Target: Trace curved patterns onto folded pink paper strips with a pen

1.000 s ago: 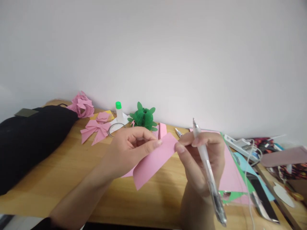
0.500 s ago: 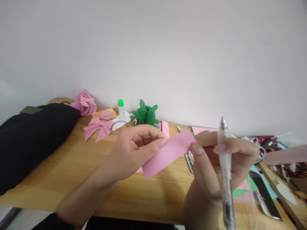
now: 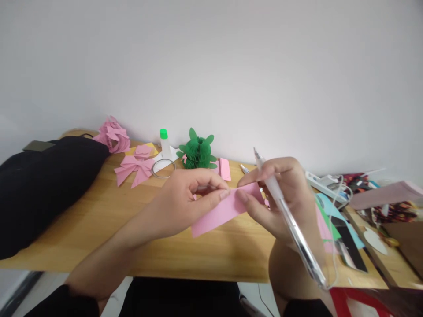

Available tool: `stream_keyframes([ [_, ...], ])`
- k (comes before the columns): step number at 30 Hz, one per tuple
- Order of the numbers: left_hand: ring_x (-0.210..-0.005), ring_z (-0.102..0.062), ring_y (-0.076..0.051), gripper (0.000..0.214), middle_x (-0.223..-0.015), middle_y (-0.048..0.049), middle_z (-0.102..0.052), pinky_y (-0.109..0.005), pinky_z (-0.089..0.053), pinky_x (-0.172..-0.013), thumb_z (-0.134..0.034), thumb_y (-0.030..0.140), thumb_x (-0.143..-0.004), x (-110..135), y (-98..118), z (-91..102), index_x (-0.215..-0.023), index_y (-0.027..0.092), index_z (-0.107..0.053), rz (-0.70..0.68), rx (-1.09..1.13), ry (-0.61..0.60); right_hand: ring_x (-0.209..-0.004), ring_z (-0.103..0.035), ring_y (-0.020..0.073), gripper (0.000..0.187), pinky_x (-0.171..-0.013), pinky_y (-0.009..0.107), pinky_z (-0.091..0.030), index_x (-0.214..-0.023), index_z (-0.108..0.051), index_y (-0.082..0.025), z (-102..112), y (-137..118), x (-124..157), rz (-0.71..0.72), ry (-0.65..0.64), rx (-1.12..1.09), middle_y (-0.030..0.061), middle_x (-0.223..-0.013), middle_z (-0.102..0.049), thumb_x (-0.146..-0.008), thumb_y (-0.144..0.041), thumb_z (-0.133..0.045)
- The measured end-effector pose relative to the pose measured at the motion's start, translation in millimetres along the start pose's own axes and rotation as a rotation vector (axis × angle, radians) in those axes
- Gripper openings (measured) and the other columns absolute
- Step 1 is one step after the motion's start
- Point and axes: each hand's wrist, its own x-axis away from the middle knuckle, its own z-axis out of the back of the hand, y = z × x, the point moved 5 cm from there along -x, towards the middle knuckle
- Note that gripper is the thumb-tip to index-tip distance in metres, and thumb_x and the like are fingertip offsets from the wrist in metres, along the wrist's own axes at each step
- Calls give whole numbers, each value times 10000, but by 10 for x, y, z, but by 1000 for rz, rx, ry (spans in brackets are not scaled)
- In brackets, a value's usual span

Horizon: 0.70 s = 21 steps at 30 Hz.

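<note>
A pink paper strip (image 3: 211,219) is held up above the table, slanting up to the right. My left hand (image 3: 185,198) pinches its upper edge between thumb and forefinger. On the strip's right part presses the thumb of my right hand (image 3: 297,193), with fingers behind it. That same hand also keeps a clear ballpoint pen (image 3: 295,231) under its forefinger, tip pointing up and left. Behind the hands stand a green honeycomb paper ball with leaves (image 3: 197,154) and a glue bottle with a green cap (image 3: 165,147). The fingertips behind the strip are hidden.
Left lies a black bag (image 3: 49,185). A pink paper bow (image 3: 135,169), a crumpled-looking pink paper flower (image 3: 113,135) and a metal ring (image 3: 164,168) sit at the back left. Rightward are a power strip (image 3: 325,187), a dark phone-like slab (image 3: 350,246) and coloured paper sheets (image 3: 325,200).
My right hand has slid left along the strip, closer to my left hand. The pen has tilted from nearly upright to leaning left. The view has shifted slightly.
</note>
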Motion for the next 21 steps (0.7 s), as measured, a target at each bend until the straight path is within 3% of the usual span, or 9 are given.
stream_keyframes([
  [6, -628, -595, -105, 142, -682, 21, -682, -179, -442, -562, -591, 207, -809, 55, 34, -41, -700, 192, -681, -4, -41, -114, -694, -603, 112, 340, -582, 241, -509, -948, -472, -258, -67, -199, -51, 26, -249, 58, -39, -822, -616, -784, 4, -614],
  [11, -616, -583, -117, 191, -684, -3, -672, -198, -432, -547, -589, 277, -833, 150, 0, -58, -688, 191, -678, -8, -74, -159, -678, -596, 102, 328, -561, 220, -495, -903, -514, -236, -66, -228, -51, -48, -341, -16, -36, -810, -617, -730, 24, -612],
  [17, -551, -541, -86, 171, -636, 6, -653, -161, -402, -489, -633, 271, -811, 255, -33, -30, -671, 185, -682, 29, -50, -165, -608, -598, 91, 298, -505, 206, -500, -862, -553, -234, 71, -229, -25, -70, -360, -54, -45, -769, -642, -732, 13, -657],
  [21, -531, -555, -83, 142, -614, 17, -663, -147, -422, -475, -649, 244, -778, 287, -52, -9, -653, 194, -695, 65, -6, -161, -602, -623, 113, 323, -487, 233, -511, -920, -561, -254, 303, -161, 27, -84, -258, -35, -42, -762, -684, -755, -13, -697],
])
